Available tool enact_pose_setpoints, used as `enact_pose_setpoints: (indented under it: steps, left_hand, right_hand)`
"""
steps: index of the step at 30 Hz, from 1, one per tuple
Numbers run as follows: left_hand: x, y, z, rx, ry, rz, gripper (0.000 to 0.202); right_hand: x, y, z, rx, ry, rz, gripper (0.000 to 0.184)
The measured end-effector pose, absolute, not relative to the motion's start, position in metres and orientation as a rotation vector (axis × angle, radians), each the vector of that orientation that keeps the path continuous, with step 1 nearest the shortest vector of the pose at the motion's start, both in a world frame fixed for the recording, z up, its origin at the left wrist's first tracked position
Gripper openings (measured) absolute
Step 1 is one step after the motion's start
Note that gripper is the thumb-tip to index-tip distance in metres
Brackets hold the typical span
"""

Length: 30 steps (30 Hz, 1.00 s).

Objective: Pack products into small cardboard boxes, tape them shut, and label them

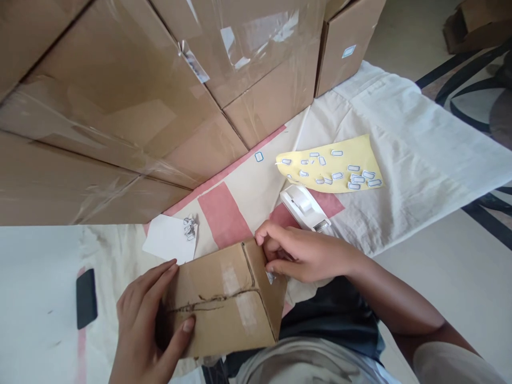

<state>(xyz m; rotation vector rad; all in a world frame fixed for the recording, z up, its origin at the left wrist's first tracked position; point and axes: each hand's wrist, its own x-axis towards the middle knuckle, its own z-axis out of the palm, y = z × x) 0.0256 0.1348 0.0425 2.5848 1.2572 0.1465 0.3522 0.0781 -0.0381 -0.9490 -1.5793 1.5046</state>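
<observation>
A small cardboard box (pixel 232 298), tied with thin twine and patched with clear tape, rests on my lap. My left hand (pixel 148 320) grips its left end, thumb on the top face and fingers wrapped behind. My right hand (pixel 304 253) has its fingers curled against the box's right side, pinching a small white sticker at the corner. A white tape dispenser (pixel 304 209) lies just beyond my right hand. Behind it is a yellow backing sheet (pixel 332 168) with several small blue-edged stickers.
Large taped cardboard cartons (pixel 132 101) are stacked across the back. A white and pink cloth (pixel 408 133) covers the floor. A white paper (pixel 170 240) with peeled stickers lies by the box. A black phone (pixel 86 297) lies at the left. One sticker (pixel 259 156) sits on the cloth.
</observation>
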Motion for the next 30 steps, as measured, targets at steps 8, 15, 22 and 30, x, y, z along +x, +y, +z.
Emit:
enact_pose_setpoints:
  steps: [8, 15, 22, 30]
  left_hand:
    - [0.0211, 0.1348, 0.0422, 2.559, 1.278, 0.148, 0.06]
    - [0.0207, 0.1348, 0.0422, 2.557, 1.279, 0.144, 0.061]
    - [0.0227, 0.1339, 0.0428, 2.551, 1.286, 0.152, 0.06]
    - [0.0221, 0.1351, 0.0416, 2.56, 1.281, 0.157, 0.06]
  right_hand:
    - [0.3558, 0.0759, -0.041, -0.864, -1.599, 1.511, 0.026]
    - [0.3548, 0.0766, -0.0381, -0.924, -1.583, 1.517, 0.027]
    - [0.3563, 0.0764, -0.0387, -0.873, -1.581, 1.584, 0.041]
    - [0.356, 0.0746, -0.0392, -0.898, -1.59, 1.591, 0.039]
